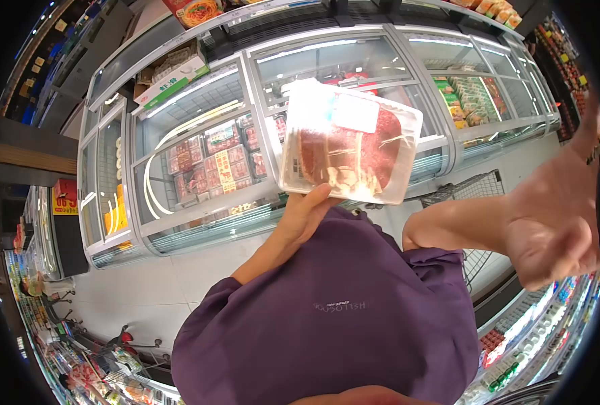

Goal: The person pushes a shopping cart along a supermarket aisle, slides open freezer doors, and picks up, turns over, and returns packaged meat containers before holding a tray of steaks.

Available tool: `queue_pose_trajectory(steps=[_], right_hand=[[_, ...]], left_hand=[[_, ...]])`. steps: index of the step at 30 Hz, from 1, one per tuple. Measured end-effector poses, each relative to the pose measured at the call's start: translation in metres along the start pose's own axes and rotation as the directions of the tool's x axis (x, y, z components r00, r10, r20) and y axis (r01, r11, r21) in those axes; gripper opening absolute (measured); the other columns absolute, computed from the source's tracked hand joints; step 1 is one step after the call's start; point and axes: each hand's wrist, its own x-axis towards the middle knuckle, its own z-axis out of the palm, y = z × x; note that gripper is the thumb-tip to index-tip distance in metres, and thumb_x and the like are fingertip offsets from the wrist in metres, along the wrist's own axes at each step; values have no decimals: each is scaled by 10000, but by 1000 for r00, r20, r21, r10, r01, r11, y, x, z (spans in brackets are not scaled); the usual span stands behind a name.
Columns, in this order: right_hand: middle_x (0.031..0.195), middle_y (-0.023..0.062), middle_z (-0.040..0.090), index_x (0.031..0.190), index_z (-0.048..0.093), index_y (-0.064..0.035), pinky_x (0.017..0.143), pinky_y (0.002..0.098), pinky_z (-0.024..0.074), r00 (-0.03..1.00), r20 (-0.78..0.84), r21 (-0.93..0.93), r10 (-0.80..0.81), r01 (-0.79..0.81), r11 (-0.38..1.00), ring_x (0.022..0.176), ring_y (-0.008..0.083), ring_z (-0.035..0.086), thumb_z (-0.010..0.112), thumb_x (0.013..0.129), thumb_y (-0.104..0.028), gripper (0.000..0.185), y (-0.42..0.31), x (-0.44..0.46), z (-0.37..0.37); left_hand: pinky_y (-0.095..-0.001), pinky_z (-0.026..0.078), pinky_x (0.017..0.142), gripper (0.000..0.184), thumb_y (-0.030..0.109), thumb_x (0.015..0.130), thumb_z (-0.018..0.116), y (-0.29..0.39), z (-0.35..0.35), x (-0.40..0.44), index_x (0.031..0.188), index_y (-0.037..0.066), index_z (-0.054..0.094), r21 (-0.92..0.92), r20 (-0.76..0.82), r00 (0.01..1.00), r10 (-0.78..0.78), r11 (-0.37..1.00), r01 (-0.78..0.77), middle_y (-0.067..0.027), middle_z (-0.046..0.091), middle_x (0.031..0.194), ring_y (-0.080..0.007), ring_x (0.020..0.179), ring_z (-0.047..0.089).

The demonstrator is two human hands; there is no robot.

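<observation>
My left hand [310, 208] grips a clear plastic-wrapped tray of red meat [387, 152] by its lower edge, with the thumb on the front. The tray is tilted up towards me. A white label sits on its upper part, and glare washes out its upper left corner. Behind the tray stands a glass-topped freezer [198, 226]. Off to the right, close to the camera, my right hand [546, 219] is raised with nothing visible in it. One of its digits stretches upward; the others are partly hidden at the dark rim of the view.
Packed meat trays [212, 165] lie inside the freezer, with green packs [472, 98] farther right. An open carton [172, 77] rests on top. A wire shopping cart [478, 189] stands right of my body. Other carts [128, 358] and people [47, 287] are at the lower left.
</observation>
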Motion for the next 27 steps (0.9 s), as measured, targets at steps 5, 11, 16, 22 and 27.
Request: queue_pose_trajectory(steps=[5,11,16,22,27], right_hand=[[1118,257,646,1195,560,20,1018,551,464,894,-84,-36,440,-444,896,1065,405,639,485,889,38,315,24,-72,3],[1152,149,631,1148,597,33,976,374,483,268,24,-55,963,-962,269,1093,260,617,628,875,1,277,25,-210,46],[1498,242,311,1450,386,-35,1133,484,310,131,272,-300,953,-930,213,1392,445,323,795,756,-91,807,-14,-243,72],[1566,240,212,1514,337,-120,1156,612,187,242,470,-446,849,-765,465,1454,478,166,847,693,-238,974,-14,-233,79],[1573,216,225,1514,332,-146,1119,681,204,294,395,-541,870,-691,479,1449,487,190,845,677,-260,989,-15,-248,94]], left_hand=[[-494,419,1094,631,99,944,625,2,-11,4,1485,59,303,0,-52,999,6,1000,-6,-119,451,1436,-279,1303,486],[-541,370,1115,724,231,922,664,5,-22,7,1511,86,268,128,-175,978,112,988,-90,-120,418,1468,-304,1345,438],[-534,392,1098,653,196,948,622,7,-32,6,1494,71,287,191,-262,958,120,979,-71,-126,423,1475,-301,1337,457],[-513,438,1050,556,104,977,560,-12,-26,22,1475,73,315,184,-280,949,145,978,-95,-136,466,1439,-284,1294,504],[-430,472,1016,542,39,955,585,-28,-3,32,1450,51,364,320,-302,939,166,945,-64,-116,515,1384,-247,1241,541]])
